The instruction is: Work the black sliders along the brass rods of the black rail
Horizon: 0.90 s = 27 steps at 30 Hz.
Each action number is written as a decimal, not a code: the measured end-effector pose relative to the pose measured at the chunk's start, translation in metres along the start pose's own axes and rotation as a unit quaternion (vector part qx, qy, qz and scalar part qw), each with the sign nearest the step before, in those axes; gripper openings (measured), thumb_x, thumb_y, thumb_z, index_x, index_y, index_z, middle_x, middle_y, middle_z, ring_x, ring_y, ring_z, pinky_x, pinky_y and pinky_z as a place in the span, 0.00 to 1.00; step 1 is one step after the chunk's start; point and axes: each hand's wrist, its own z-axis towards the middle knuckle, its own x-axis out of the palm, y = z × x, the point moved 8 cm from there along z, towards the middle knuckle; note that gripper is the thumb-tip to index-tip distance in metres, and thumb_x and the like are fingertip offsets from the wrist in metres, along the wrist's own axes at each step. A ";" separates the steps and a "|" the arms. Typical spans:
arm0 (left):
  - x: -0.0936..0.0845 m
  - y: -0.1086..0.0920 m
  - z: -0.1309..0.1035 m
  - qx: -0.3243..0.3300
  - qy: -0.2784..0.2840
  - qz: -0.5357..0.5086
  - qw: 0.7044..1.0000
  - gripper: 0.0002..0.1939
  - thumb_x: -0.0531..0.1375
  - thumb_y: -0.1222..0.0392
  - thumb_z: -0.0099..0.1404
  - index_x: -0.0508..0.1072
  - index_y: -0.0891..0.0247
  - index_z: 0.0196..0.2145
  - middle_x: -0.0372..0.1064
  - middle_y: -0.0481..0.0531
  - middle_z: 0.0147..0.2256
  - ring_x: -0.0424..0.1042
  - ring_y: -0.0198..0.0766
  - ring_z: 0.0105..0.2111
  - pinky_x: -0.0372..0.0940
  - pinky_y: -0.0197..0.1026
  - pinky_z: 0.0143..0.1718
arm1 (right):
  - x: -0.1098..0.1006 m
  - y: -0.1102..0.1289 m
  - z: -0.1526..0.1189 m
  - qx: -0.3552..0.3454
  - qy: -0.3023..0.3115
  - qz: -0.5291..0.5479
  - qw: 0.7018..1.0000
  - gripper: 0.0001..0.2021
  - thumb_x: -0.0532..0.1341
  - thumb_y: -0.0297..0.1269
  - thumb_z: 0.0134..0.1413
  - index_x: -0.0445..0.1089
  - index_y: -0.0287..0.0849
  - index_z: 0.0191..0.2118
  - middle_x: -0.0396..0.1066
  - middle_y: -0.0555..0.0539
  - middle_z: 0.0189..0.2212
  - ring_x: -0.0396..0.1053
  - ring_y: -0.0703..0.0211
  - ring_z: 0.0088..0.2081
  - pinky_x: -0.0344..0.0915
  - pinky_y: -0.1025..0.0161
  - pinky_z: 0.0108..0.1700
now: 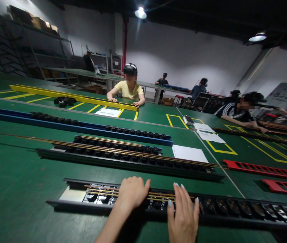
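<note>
left hand [133, 192]: palm-down over thin rods [158, 194], can't tell if clamped | right hand [184, 212]: fingers extended, apart

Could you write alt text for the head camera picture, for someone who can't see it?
A person's left hand and right hand reach over thin gold-coloured rods in a long black channel on a green table. Beyond lie a blue channel and a yellow channel, with a co-worker in a yellow shirt seated behind the yellow one.
</note>
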 end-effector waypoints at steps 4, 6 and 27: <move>-0.001 -0.002 0.000 0.006 0.005 0.003 1.000 0.34 0.37 0.46 0.68 0.79 0.68 0.35 0.76 0.67 0.38 0.75 0.56 0.42 0.66 0.54 0.44 | -0.001 0.001 0.000 0.006 0.011 0.003 1.000 0.25 0.43 0.41 0.65 0.50 0.39 0.65 0.69 0.40 0.52 0.64 0.48 0.54 0.46 0.43 0.61; -0.001 -0.002 0.000 0.006 0.004 0.003 1.000 0.35 0.37 0.45 0.68 0.79 0.68 0.36 0.76 0.68 0.38 0.75 0.56 0.43 0.66 0.53 0.44 | 0.000 0.001 0.000 0.008 0.017 0.006 1.000 0.25 0.43 0.41 0.65 0.51 0.39 0.64 0.68 0.40 0.53 0.63 0.48 0.55 0.46 0.43 0.61; -0.003 -0.001 -0.001 0.006 -0.002 0.001 1.000 0.34 0.38 0.46 0.68 0.78 0.68 0.36 0.76 0.68 0.39 0.75 0.56 0.43 0.66 0.55 0.44 | -0.002 0.004 0.003 0.032 0.028 0.005 0.999 0.25 0.44 0.41 0.64 0.52 0.39 0.64 0.66 0.39 0.56 0.61 0.45 0.58 0.44 0.41 0.61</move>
